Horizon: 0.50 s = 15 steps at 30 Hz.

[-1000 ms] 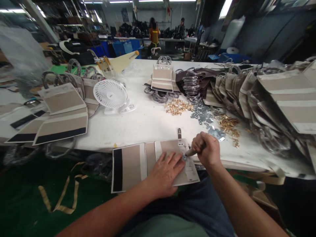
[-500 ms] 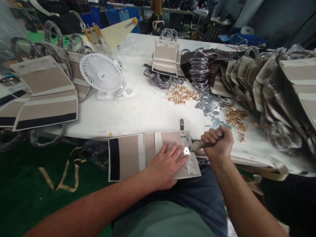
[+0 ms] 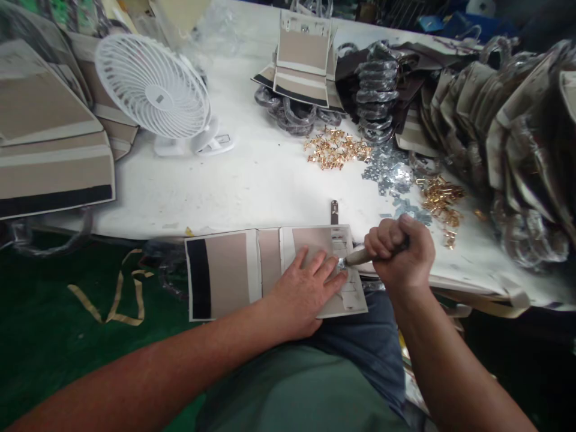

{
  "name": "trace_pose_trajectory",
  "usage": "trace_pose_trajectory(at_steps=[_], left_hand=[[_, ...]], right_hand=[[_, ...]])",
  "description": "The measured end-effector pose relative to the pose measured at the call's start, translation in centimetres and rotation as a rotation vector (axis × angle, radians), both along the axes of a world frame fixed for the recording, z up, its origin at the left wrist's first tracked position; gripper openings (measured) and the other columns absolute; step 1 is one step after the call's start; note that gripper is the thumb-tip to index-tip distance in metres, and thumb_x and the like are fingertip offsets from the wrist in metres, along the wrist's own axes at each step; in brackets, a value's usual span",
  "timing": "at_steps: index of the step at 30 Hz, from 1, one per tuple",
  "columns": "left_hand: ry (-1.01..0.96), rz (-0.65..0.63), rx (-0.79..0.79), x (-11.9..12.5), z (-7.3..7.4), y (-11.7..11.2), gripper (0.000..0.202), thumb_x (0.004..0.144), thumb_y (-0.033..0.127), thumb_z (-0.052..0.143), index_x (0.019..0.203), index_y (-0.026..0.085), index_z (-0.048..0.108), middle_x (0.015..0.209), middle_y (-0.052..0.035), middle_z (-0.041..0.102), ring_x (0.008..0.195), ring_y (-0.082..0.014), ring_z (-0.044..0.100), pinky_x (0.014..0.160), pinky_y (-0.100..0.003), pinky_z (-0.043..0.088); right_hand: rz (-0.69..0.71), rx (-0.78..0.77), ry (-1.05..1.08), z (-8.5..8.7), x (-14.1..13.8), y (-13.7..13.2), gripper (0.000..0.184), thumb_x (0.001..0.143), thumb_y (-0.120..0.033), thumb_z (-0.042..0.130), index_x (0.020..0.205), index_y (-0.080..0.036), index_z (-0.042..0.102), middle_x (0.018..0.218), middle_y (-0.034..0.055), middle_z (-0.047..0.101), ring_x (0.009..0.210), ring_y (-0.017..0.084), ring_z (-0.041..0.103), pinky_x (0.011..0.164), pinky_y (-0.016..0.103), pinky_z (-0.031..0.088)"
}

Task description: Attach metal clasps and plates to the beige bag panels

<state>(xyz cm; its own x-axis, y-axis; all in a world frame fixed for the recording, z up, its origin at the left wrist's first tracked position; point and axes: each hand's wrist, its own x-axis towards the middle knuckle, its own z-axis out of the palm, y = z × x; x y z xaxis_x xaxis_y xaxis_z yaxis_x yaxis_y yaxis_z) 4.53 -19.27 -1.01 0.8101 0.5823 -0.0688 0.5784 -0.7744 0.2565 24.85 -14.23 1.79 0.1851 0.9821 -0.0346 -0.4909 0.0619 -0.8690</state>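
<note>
A beige bag panel (image 3: 231, 270) with a black strip at its left end lies flat at the table's front edge, partly over my lap. My left hand (image 3: 306, 288) rests flat on its right half, fingers spread. Wrapped in a fist, my right hand (image 3: 402, 252) holds a brown stick-like tool (image 3: 360, 257); its exact kind I cannot tell. The tool's far end meets a small metal plate (image 3: 341, 263) on the panel, close to my left fingertips. A short dark strap with a metal end (image 3: 334, 211) sticks out beyond the panel's back edge.
A white clip fan (image 3: 157, 96) stands at left, beside stacked bag pieces (image 3: 54, 168). Gold fasteners (image 3: 335, 149), grey metal plates (image 3: 387, 168) and gold fittings (image 3: 441, 195) lie loose ahead. More bags with plastic-wrapped handles (image 3: 472, 120) crowd the right. A tan ribbon (image 3: 114, 300) lies on the floor.
The view has tilted down and nearer the table. The tool's end has come onto the metal plate, which showed brightly before. My left hand stays on the panel.
</note>
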Motion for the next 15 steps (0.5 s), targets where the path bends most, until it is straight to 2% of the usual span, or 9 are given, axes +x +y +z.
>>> trace_pose_trajectory(at_steps=[4,7,13,15], left_hand=[[-0.009,-0.017,0.012,-0.1,0.1,0.2,0.099,0.076,0.048,0.08,0.16,0.018,0.037,0.166,-0.0199,0.036,0.151,-0.0421,0.029,0.126,-0.064,0.013],[-0.03,-0.014,0.01,-0.2,0.0,0.3,0.101,0.074,0.047,0.082,0.16,0.019,0.037,0.165,-0.02,0.037,0.151,-0.0422,0.029,0.126,-0.064,0.012],[-0.084,0.016,-0.013,-0.6,0.1,-0.2,0.097,0.073,0.042,0.083,0.158,0.019,0.041,0.162,-0.0192,0.041,0.152,-0.0402,0.029,0.129,-0.06,0.01],[-0.105,0.031,-0.012,-0.7,0.0,-0.4,0.096,0.073,0.042,0.084,0.157,0.019,0.043,0.164,-0.0197,0.039,0.153,-0.0397,0.028,0.129,-0.059,0.008]], right_hand=[[-0.011,-0.001,0.034,-0.1,-0.2,0.0,0.044,0.083,-0.036,0.07,0.052,-0.022,0.042,0.046,-0.0076,0.032,0.036,0.008,0.028,0.038,0.026,0.025],[0.025,0.046,-0.048,-0.1,-1.2,-0.3,0.045,0.087,-0.035,0.068,0.053,-0.023,0.043,0.046,-0.0073,0.033,0.036,0.008,0.028,0.039,0.027,0.023],[0.256,0.131,-0.692,1.0,-3.4,-1.1,0.049,0.098,-0.036,0.061,0.052,-0.021,0.051,0.051,-0.0022,0.048,0.05,0.012,0.044,0.052,0.029,0.035],[0.303,0.1,-0.771,1.6,-3.6,-0.8,0.051,0.098,-0.038,0.061,0.051,-0.021,0.052,0.049,-0.0023,0.049,0.048,0.012,0.044,0.051,0.029,0.035]])
